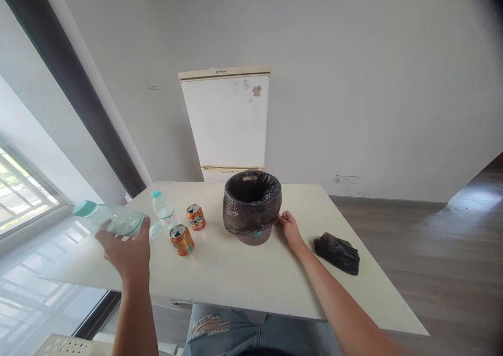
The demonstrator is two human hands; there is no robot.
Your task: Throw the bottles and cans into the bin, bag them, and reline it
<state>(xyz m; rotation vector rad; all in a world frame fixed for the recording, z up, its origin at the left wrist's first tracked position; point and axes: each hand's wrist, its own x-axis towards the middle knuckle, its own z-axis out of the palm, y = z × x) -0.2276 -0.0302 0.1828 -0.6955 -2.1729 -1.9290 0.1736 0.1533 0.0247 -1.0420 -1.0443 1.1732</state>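
Observation:
My left hand (124, 250) is closed around a clear plastic bottle with a teal cap (112, 218), held sideways above the left part of the white table (243, 277). My right hand (290, 227) rests on the table with its fingers touching the side of a small brown bin (252, 207) lined with a black bag. A second capped water bottle (163, 209) stands upright on the table beside two opened orange drink cans (181, 240) (195, 217).
A folded black plastic bag (338, 252) lies on the table to the right of my right arm. A white fridge (228, 123) stands against the wall behind the table. A window is at the left, and wooden floor at the right.

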